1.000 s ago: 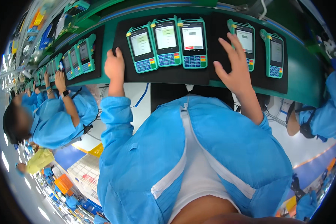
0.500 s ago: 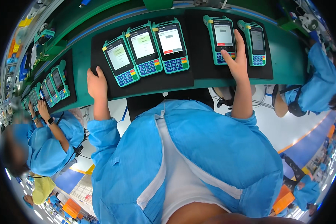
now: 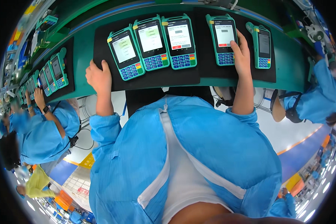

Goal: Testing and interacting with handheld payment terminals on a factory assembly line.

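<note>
Five green handheld payment terminals with lit screens and blue keypads lie face up on black mats. My right hand [image 3: 242, 56] is closed on the right side of the fourth payment terminal [image 3: 225, 59], its thumb at the lower right of the screen and its fingers along the edge. To the right lies the fifth terminal [image 3: 264, 48], untouched and with a dimmer screen. My left hand [image 3: 99, 77] rests at the left edge of the mat, thumb apart from the bent fingers and nothing held. Nearest it is the leftmost terminal [image 3: 126, 56]; beside that stand the second terminal [image 3: 150, 39] and third terminal [image 3: 179, 39].
The black mat [image 3: 100, 41] lies on a green bench [image 3: 84, 56]. At the left, a co-worker in blue [image 3: 44, 130] has hands at another row of terminals [image 3: 50, 76]. Another person in blue [image 3: 313, 89] sits at the right. A green rail runs behind the mats.
My right hand has closed in on the fourth terminal's side, and the gap between the fourth and fifth terminals has widened. My left hand stays by the mat's edge. The view has shifted slightly.
</note>
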